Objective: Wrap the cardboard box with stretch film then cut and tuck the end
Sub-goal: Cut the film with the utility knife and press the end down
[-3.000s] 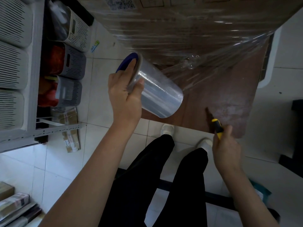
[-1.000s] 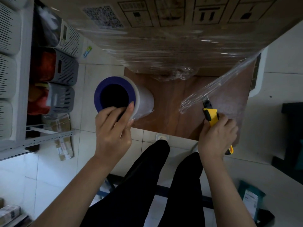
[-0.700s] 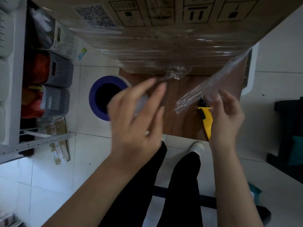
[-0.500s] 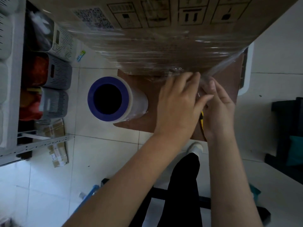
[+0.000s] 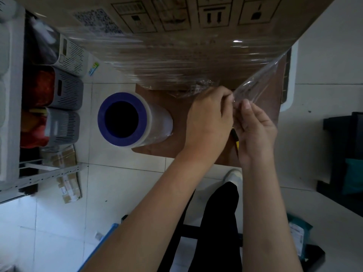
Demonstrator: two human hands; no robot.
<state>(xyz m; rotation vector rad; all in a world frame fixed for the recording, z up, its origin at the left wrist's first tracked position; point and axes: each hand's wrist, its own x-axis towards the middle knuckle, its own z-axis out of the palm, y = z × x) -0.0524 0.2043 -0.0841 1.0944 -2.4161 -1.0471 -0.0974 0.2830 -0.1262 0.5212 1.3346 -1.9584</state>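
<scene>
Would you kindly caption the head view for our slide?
Both hands pinch the loose film tail beside the wrapped cardboard box; roll stands aside.

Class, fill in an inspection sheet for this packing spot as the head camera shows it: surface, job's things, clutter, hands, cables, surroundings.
Surface: brown board lying on pale floor tiles.
Job's things: cardboard box with film bands around its lower part; loose film tail running from its right corner to the hands; film roll standing on the board's left edge; yellow-handled cutter, mostly hidden.
Clutter: small parcels on the floor at left.
Hands: left hand and right hand pinch the film tail together.
Cables: nothing seen.
Surroundings: slotted storage bins at left, dark furniture at right.
</scene>
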